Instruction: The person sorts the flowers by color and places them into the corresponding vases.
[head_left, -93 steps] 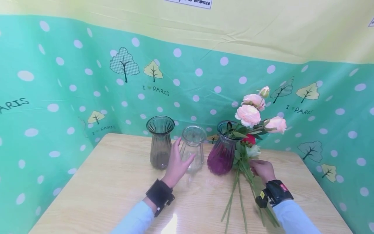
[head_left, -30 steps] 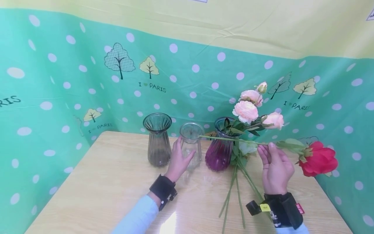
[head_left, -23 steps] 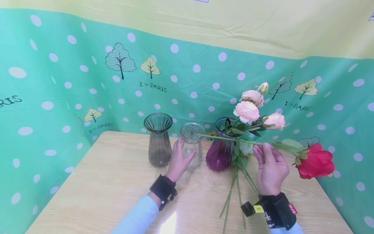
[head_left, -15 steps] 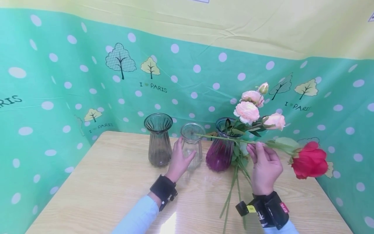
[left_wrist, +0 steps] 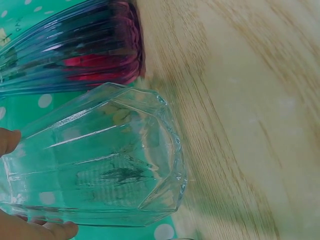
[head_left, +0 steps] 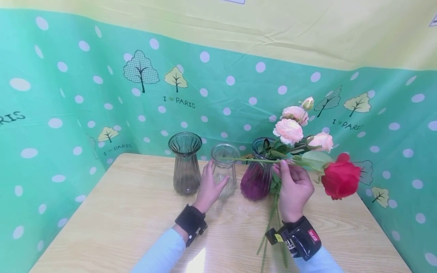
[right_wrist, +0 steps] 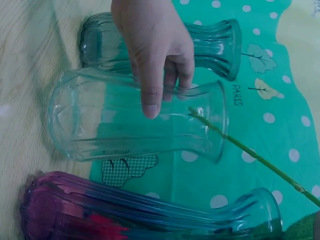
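My left hand (head_left: 209, 189) holds the clear glass vase (head_left: 228, 178), thumb on the near side and fingers round the left. In the left wrist view the clear vase (left_wrist: 100, 165) stands on the table between thumb and fingers. My right hand (head_left: 294, 189) pinches the green stem of a red rose (head_left: 341, 177), which lies nearly level with its bloom to the right. In the right wrist view the cut end of the stem (right_wrist: 250, 152) overlaps the neck of the clear vase (right_wrist: 135, 120); whether it is inside I cannot tell.
A grey ribbed vase (head_left: 186, 167) stands left of the clear one, a purple-blue vase (head_left: 257, 180) to its right. Pink flowers (head_left: 288, 131) lean rightward with leaves at the purple vase's mouth. Loose green stems (head_left: 269, 227) lie on the wooden table (head_left: 119, 220). A patterned curtain hangs behind.
My right hand has picked the red rose from the bunch, raised it, and carried it leftward, bringing the stem end over the clear vase. The left hand has come onto that vase and stays there.
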`<state>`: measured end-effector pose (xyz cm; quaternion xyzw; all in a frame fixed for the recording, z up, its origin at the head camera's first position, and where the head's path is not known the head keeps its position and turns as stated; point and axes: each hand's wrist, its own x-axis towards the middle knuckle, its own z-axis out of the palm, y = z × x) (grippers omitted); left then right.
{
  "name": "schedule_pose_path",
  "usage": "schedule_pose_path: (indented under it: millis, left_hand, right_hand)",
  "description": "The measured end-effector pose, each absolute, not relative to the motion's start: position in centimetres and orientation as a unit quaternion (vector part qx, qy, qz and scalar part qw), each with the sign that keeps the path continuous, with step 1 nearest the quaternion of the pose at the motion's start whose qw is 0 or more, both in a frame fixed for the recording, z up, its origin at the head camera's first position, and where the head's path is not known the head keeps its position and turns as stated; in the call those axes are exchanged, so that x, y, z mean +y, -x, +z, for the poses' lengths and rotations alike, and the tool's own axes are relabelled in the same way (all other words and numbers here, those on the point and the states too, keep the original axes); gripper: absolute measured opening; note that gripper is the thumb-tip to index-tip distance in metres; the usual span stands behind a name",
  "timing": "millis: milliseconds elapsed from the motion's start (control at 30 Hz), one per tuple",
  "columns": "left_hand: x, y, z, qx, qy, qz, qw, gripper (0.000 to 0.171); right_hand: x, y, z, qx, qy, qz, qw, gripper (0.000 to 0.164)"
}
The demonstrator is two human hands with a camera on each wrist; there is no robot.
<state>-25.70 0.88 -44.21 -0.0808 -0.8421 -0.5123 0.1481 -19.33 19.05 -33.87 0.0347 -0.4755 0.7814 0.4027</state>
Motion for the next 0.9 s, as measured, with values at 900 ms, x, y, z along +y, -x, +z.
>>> schedule_pose_path:
  millis: [900]
  left_hand:
    - [0.5,25.5,-43.9,-0.837,0.091,-0.524,0.129,0.083]
  right_hand:
    - [14.8,23.1,-33.7,-0.652,0.014,0.692,0.311,0.021]
